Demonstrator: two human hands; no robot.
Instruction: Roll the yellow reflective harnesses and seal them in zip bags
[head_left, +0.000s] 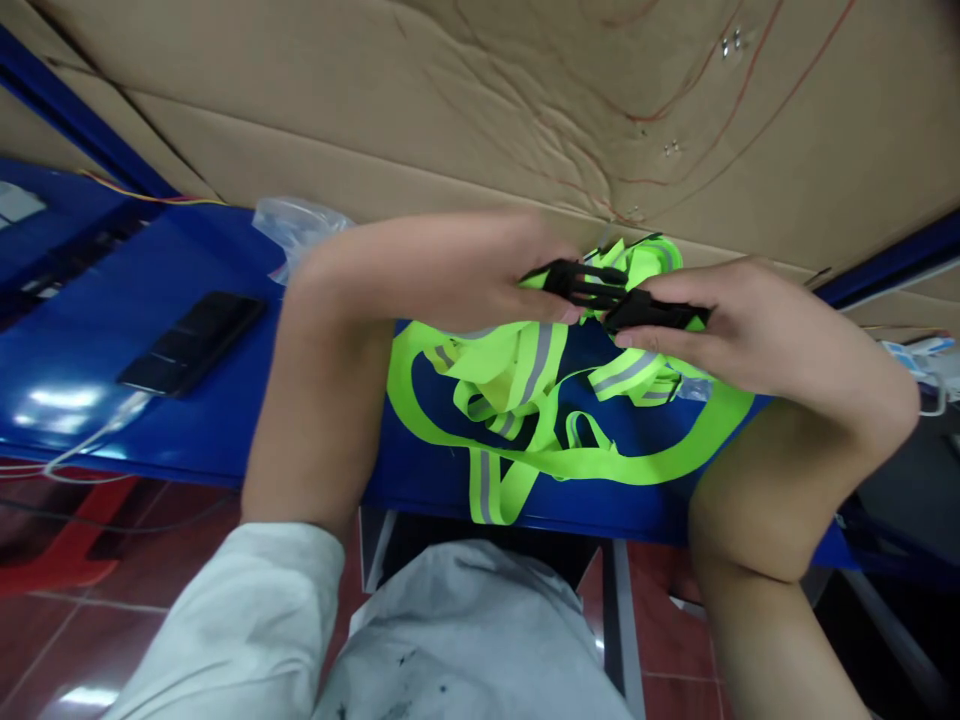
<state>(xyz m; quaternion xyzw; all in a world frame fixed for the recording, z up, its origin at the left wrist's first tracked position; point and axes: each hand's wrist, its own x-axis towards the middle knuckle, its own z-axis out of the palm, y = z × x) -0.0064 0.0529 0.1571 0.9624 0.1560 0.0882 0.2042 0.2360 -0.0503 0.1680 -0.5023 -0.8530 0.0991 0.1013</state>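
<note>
My left hand [517,275] is closed on the pronged half of a black side-release buckle [581,283]. Between the fingers of my right hand [701,310] is the socket half of the buckle [645,312]. The two halves meet at an angle, the prongs beside the socket; I cannot tell if they touch. Fluorescent yellow-green webbing [637,465] runs from the buckle and loops down over the blue table. Under my hands lies a tangled heap of yellow-green straps with grey reflective stripes [517,370], and one loop hangs over the table's front edge.
On the blue table [67,330], a black phone [191,343] lies at left with a white cable [101,435] plugged in. A clear plastic bag [300,230] is behind my left forearm. Brown cardboard [337,120] with red wires stands at the back. A blue-and-white packet [919,350] is far right.
</note>
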